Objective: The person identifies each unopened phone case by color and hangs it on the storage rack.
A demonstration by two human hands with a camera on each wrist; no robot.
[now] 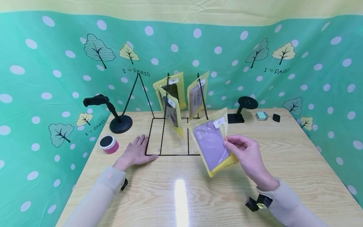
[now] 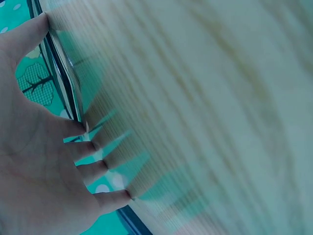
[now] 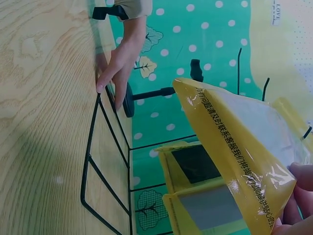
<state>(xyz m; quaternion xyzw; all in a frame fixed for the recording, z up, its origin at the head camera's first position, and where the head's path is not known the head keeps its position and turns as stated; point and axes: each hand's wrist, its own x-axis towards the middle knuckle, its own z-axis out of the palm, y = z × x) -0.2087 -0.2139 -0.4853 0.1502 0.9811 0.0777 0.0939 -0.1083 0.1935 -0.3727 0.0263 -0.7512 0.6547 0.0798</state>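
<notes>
Yellow-edged pouch holding a purple phone case point(image 1: 213, 142) is in mid-air above the wooden table point(image 1: 283, 164), just at 4 o'clock of the black wire display rack point(image 1: 170, 138), tilted, white label at its top. Right hand point(image 1: 246, 154) pinches the pouch's right edge between thumb and fingers. Left hand point(image 1: 136, 153) lies flat, fingers spread, on the table at 9 o'clock of the rack, fingertips touching the base wire. Three similar pouches point(image 1: 171, 94) already hang on the rack's hooks; judged from this, hanging is partly done and the held pouch is not yet hung. Further out: pink round tin point(image 1: 109, 144) at 9 o'clock, black stand point(image 1: 120, 121) at 10 o'clock.
</notes>
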